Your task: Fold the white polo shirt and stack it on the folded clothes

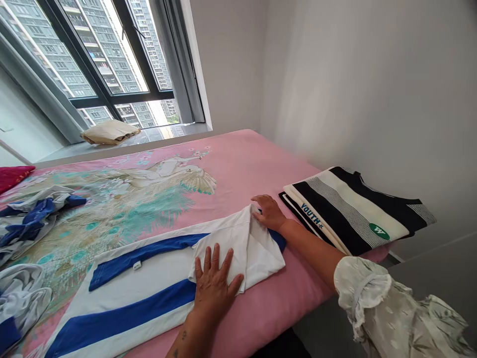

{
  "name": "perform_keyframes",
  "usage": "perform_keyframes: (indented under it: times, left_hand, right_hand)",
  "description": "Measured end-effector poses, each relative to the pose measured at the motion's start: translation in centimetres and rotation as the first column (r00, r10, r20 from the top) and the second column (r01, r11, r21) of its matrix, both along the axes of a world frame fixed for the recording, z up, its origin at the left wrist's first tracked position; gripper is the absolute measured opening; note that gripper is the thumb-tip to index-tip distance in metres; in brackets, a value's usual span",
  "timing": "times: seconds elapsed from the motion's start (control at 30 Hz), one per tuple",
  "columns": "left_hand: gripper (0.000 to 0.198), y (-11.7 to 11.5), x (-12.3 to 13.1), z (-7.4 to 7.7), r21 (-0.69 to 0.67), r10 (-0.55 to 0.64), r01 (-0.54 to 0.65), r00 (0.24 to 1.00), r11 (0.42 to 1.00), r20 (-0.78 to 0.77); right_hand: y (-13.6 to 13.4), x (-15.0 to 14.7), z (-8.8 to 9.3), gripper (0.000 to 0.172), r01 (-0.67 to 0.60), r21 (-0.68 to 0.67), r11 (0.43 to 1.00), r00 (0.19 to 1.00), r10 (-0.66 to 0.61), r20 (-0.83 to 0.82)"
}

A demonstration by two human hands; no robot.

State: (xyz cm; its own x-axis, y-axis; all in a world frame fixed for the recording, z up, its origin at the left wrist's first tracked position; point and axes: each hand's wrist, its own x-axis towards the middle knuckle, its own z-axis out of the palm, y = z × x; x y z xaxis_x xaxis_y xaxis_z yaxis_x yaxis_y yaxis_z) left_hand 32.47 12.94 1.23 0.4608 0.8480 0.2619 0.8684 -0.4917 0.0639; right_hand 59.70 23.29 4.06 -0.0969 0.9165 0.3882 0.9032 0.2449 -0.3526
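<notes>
A white shirt with broad blue stripes [149,283] lies stretched out on the bed, with its right end folded over in a white layer. A small white label [137,265] shows on its upper blue stripe. My left hand [216,281] presses flat on the folded white part, fingers spread. At the far right corner of that fold, my right hand [269,213] rests on the fabric with fingers stretched and thumb apart. Just right of it sits a stack of folded clothes [350,209], topped by a black, cream and grey striped one.
The pink bed cover [238,164] carries a peacock print. Crumpled blue and white clothes [33,219] and another white and blue heap [22,298] lie at the left. A red cushion [15,176] is behind them. A beige bundle [110,132] rests on the windowsill.
</notes>
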Motion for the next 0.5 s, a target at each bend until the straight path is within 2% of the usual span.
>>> perform_keyframes:
  times: [0.07,0.2,0.27,0.37,0.5]
  left_hand:
    - [0.058,0.0,-0.1,-0.1,0.009,-0.002,0.002,1.000,1.000,0.006]
    - [0.059,0.0,-0.4,-0.4,0.028,-0.013,0.012,1.000,1.000,0.028]
    - [0.060,0.0,-0.4,-0.5,0.034,-0.016,0.015,0.999,0.999,0.047]
    - [0.060,-0.3,-0.3,-0.5,0.024,-0.018,0.016,0.997,1.000,0.072]
    - [0.059,-0.2,-0.5,-0.2,-0.030,-0.023,0.027,0.992,0.999,0.124]
  right_hand:
    - [1.1,-0.8,0.1,0.049,0.007,-0.037,0.999,1.000,-0.006,0.013]
    - [2.5,-1.3,-0.4,0.022,0.078,-0.101,0.992,0.997,-0.075,0.036]
    - [2.7,-1.1,-0.8,0.019,0.154,-0.115,0.981,0.988,-0.151,0.034]
    - [2.5,-1.0,-1.3,0.021,0.199,-0.113,0.974,0.980,-0.199,0.013]
    - [1.8,-1.6,-1.1,0.038,0.141,-0.028,0.990,0.989,-0.142,-0.032]
